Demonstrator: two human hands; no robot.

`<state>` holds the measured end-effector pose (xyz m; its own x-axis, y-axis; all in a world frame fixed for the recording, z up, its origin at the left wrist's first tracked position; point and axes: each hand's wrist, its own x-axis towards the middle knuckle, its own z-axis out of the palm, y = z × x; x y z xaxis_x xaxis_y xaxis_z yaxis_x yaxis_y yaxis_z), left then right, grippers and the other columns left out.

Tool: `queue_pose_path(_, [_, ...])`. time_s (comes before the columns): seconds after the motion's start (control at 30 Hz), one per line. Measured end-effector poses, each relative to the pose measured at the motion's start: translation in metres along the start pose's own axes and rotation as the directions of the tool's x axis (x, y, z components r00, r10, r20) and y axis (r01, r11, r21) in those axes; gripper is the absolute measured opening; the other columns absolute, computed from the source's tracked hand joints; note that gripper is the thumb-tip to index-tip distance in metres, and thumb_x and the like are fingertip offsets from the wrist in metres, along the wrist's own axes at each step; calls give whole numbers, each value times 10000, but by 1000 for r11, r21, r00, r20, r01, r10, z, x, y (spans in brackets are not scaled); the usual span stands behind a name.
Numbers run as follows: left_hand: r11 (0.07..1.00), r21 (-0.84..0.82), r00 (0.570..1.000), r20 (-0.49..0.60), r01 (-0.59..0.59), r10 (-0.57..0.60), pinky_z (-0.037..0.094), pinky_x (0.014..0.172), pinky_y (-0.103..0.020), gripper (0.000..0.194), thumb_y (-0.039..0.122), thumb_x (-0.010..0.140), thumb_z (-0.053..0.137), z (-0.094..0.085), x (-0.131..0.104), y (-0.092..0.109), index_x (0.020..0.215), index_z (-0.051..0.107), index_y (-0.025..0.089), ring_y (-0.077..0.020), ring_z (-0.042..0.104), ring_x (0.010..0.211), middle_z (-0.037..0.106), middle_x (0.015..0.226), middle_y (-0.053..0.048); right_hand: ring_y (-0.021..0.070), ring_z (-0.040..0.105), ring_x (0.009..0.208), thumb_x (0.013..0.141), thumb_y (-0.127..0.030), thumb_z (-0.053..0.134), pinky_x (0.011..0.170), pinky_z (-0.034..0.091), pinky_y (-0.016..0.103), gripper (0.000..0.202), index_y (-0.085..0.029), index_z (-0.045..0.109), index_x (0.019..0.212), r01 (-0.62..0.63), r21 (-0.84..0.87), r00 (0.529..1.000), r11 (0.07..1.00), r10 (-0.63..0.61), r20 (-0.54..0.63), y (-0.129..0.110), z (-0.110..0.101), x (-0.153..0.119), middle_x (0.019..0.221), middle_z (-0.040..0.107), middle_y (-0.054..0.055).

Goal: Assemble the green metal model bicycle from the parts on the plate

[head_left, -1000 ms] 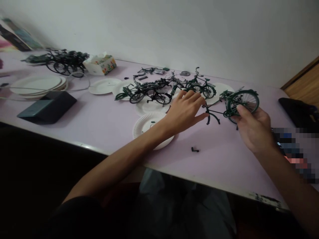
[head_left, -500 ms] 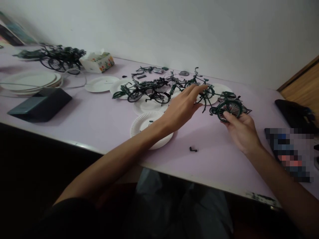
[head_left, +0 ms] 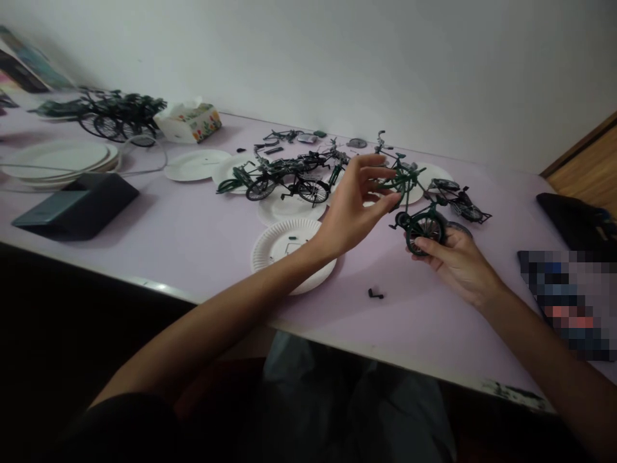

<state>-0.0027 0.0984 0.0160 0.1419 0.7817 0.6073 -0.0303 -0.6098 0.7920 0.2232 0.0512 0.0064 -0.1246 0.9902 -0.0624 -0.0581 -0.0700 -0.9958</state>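
A small dark green model bicycle is held up above the table, its nearer wheel pinched between the thumb and fingers of my right hand. My left hand is raised at the bicycle's other end, fingers curved and spread apart from the thumb; whether a fingertip touches the frame is hard to tell. A small black part lies on the table below the hands. Under my left forearm, a fluted white paper plate carries a few tiny parts.
Several model bicycles stand on white plates behind my left hand, others at the far left. A tissue box, stacked plates, a dark angular box and a black pouch are also on the table.
The held bicycle has come slightly left and down with my right hand and turned. My left hand has opened wider, its thumb and fingers farther apart.
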Motion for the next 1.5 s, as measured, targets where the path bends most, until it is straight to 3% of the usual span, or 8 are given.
queue_pose_path(0.07, [982,-136,991,15,133,-132,615,937,-337,533,357,903,821,2,0,2,1321,525,208,-220,733,1152,693,1383,-146,155,725,893,692,-396,996,813,640,333,353,-256,778,932,14,30,1000,999,-14,-8,0,-2,1,1021,783,10])
queue_pose_path(0.17, [950,-218,974,94,222,-205,581,1057,-361,364,336,946,763,4,-2,7,1239,620,174,-237,708,1273,734,1356,-141,164,736,918,717,-404,984,814,648,329,339,-270,777,951,37,53,999,998,-35,-34,1,-3,2,1018,787,10])
queue_pose_path(0.33, [977,-116,963,221,181,-152,549,1099,-398,327,303,941,755,12,-11,6,1232,708,161,-242,734,1210,762,1351,-128,184,754,899,727,-443,974,779,659,341,337,-269,790,950,89,14,996,996,-89,-2,1,3,-2,1004,804,21])
queue_pose_path(0.6, [983,-137,975,204,122,-92,593,1081,-353,312,300,950,791,15,-17,0,1210,765,129,-242,760,1187,789,1307,-130,175,756,829,723,-463,970,711,637,308,344,-257,812,950,129,-8,992,992,-129,-7,1,9,-5,956,813,25])
queue_pose_path(0.8, [963,-191,952,275,188,-131,600,1040,-352,350,316,965,767,11,-14,-1,1255,770,119,-243,755,1178,784,1322,-137,142,711,748,753,-417,946,658,590,277,258,-246,803,884,135,-4,991,991,-135,0,-1,8,-6,908,790,20])
queue_pose_path(1.07, [929,-208,920,313,308,-235,570,964,-344,262,367,981,741,7,-10,10,1114,810,151,-185,728,989,800,1088,-88,163,680,768,798,-388,899,649,562,310,221,-241,788,920,165,-44,986,985,-165,0,-3,8,-9,926,765,35])
queue_pose_path(1.27, [936,-176,921,305,305,-242,575,958,-346,192,321,987,696,7,-8,16,983,782,149,-178,715,980,773,1007,-66,175,658,769,846,-397,872,666,549,336,199,-245,775,929,195,-77,980,978,-192,41,1,5,-9,908,746,36])
queue_pose_path(1.5, [947,-179,926,320,268,-202,550,915,-313,291,436,973,706,6,-5,10,889,743,160,-153,660,909,714,909,-31,160,631,667,881,-457,857,590,500,330,240,-245,756,926,221,-123,973,968,-209,101,6,3,-9,832,738,30])
